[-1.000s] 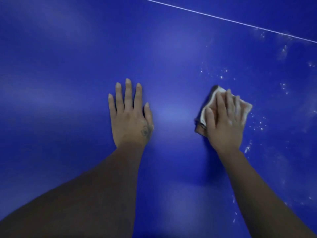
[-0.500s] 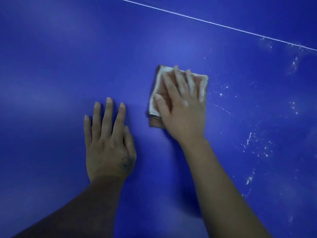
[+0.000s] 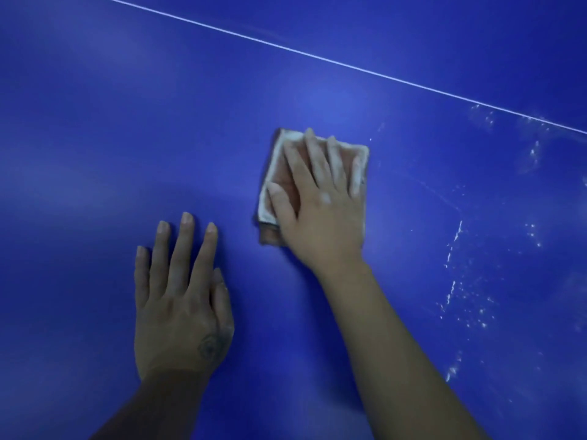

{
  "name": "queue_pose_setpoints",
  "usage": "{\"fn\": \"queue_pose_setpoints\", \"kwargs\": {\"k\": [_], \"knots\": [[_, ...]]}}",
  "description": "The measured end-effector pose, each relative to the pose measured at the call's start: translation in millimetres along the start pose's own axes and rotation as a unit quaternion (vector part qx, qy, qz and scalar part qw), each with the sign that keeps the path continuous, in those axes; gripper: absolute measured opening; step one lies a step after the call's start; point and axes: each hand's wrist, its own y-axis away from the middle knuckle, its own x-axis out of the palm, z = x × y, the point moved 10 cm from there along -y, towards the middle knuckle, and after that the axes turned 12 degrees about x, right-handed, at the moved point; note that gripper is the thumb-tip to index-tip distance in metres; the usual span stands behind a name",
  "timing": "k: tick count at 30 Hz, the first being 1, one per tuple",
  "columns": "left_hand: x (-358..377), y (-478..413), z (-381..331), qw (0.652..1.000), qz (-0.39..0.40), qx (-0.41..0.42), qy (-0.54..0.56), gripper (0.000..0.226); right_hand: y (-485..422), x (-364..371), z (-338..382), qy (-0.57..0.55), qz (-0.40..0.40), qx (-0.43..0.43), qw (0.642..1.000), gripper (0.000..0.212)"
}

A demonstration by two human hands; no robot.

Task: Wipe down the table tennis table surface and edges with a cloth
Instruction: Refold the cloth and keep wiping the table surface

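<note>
Glossy smooth table (image 3: 158,122) (dusty rightward), soft cloth (image 3: 270,198).

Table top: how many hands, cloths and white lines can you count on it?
Hands: 2, the left hand and the right hand
Cloth: 1
White line: 1
Total: 4

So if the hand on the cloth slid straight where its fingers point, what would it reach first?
Nothing solid: the right hand, pressing the folded pinkish-white cloth, would cross bare blue table tennis table and probably first reach the thin white line.
</note>
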Motion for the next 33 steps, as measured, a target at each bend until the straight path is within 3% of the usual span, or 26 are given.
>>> {"fn": "queue_pose_setpoints", "kwargs": {"k": [2,5,11,14,21,24,29,33], "knots": [[0.1,0.7,0.1,1.0,-0.002,-0.002,0.002,0.061,-28.5,2.9,9.7,-0.005,0.009,-0.014,1.0,0.065],[2.7,1.3,1.1,1.0,0.001,-0.004,0.015,0.062,-66.9,-3.7,-30.3,0.032,0.006,0.008,0.999,0.065],[5.7,3.0,2.6,1.0,0.01,-0.002,0.018,0.063,-57.5,-39.5,-198.1,0.033,-0.013,0.204,0.978,0.06],[6.5,2.5,2.7,1.0,0.014,-0.003,0.019,0.063,-43.8,-42.3,-215.5,0.041,-0.014,0.258,0.965,0.06],[9.0,4.5,4.5,1.0,0.014,0.005,0.014,0.063,-79.0,-13.7,-97.2,0.023,0.006,0.028,0.999,0.064],[9.2,4.1,2.9,1.0,0.009,0.009,0.019,0.063,-105.6,-16.8,-120.5,0.017,0.01,0.014,1.0,0.063],[7.7,3.1,1.9,1.0,-0.001,0.007,0.019,0.062,-122.9,-41.3,-243.5,0.015,0.011,0.199,0.98,0.063],[8.5,2.9,3.0,1.0,0.002,0.006,0.024,0.062,-86.4,-47.6,-280.2,0.015,0.009,0.284,0.959,0.067]]}}
